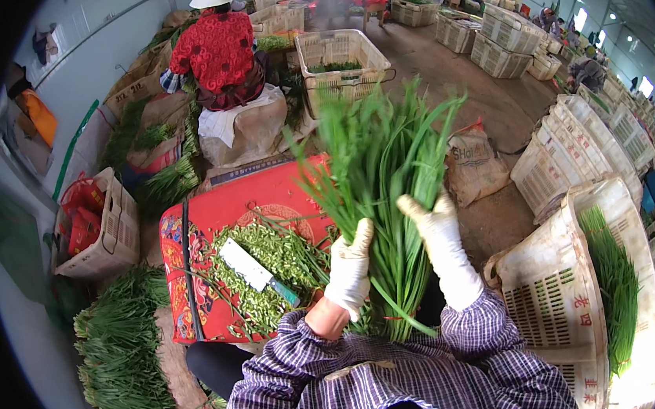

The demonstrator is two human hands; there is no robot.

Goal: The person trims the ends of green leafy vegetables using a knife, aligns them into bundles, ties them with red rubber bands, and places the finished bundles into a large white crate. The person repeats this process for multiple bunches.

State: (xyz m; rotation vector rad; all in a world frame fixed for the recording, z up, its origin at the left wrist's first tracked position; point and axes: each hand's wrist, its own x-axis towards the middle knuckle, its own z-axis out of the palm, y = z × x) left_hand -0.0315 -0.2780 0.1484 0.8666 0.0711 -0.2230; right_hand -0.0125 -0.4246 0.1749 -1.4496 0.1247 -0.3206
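A large bunch of garlic chives (395, 233) stands upright before me, cut ends towards my lap, with a red band low around its stems. My left hand (352, 264), in a whitish knit glove, grips its left side, thumb up. On the other side my right hand (445, 246), gloved alike, has leaves between its thumb and fingers. The leaf tips fan out and blur at the left. Beside my left hand a cleaver (246, 264) with a green handle lies on chopped stem ends (296, 252), on top of a red patterned padded surface (210, 216).
Chive bunches (130, 365) line the floor at left, near a crate (98, 244) holding red items. A tilted crate (539, 284) with chives stands close at right, below stacked crates (562, 152). Ahead are a sack (475, 163), a crate (346, 87) and a seated person (216, 58).
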